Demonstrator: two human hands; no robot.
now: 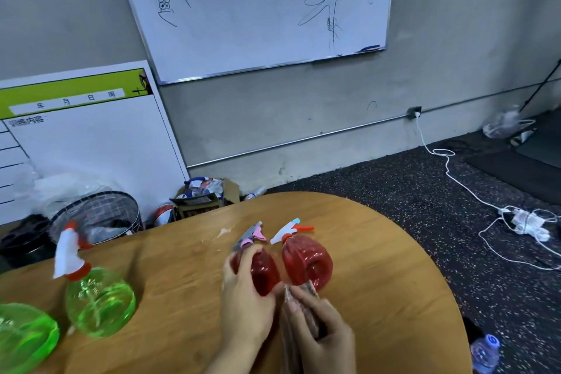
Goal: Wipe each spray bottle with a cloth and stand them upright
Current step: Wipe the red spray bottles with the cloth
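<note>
even indoor light; whiteboard (pixel 261 6) glare; soft blur; edges warped

bare table (pixel 379 267) right of the red bottles (pixel 306 261); green bottles (pixel 100 300) crowd the left edge.

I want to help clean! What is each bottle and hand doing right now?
Left hand: grips the pink-nozzle red bottle.
Right hand: holds the cloth against that bottle.
Other red bottle: on the table, untouched.
Green bottle: upright, untouched.
Second green bottle: cut off by the picture's edge.
</note>
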